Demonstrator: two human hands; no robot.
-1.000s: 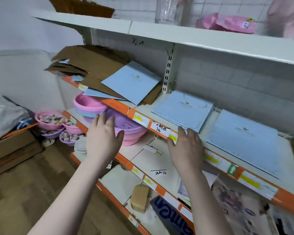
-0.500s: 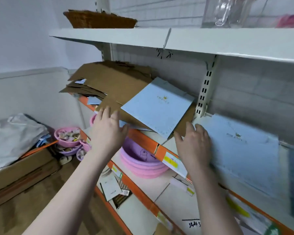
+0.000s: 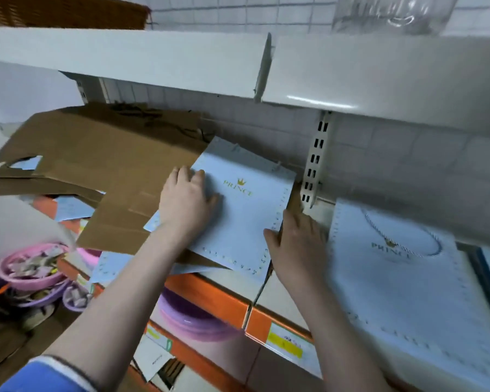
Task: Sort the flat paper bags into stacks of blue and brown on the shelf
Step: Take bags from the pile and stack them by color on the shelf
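A flat light blue paper bag (image 3: 246, 210) with a gold crown print lies on top of a messy pile of brown paper bags (image 3: 102, 165) on the middle shelf. My left hand (image 3: 186, 200) rests flat on the blue bag's left part. My right hand (image 3: 297, 244) touches the bag's right edge, thumb at the rim; whether the fingers curl under it is hidden. To the right lies a stack of blue bags (image 3: 402, 278). More blue bags (image 3: 71, 206) poke out under the brown ones.
The shelf's orange front rail (image 3: 218, 301) carries price labels. A slotted upright (image 3: 314, 165) divides the two bays. The upper shelf (image 3: 181, 60) hangs close overhead. Pink and purple plastic basins (image 3: 190, 321) sit on the lower shelf, with more basins (image 3: 31, 270) at left.
Both hands have risen from below the shelf edge onto the loose blue bag. The view has moved closer and turned left toward the mixed pile.
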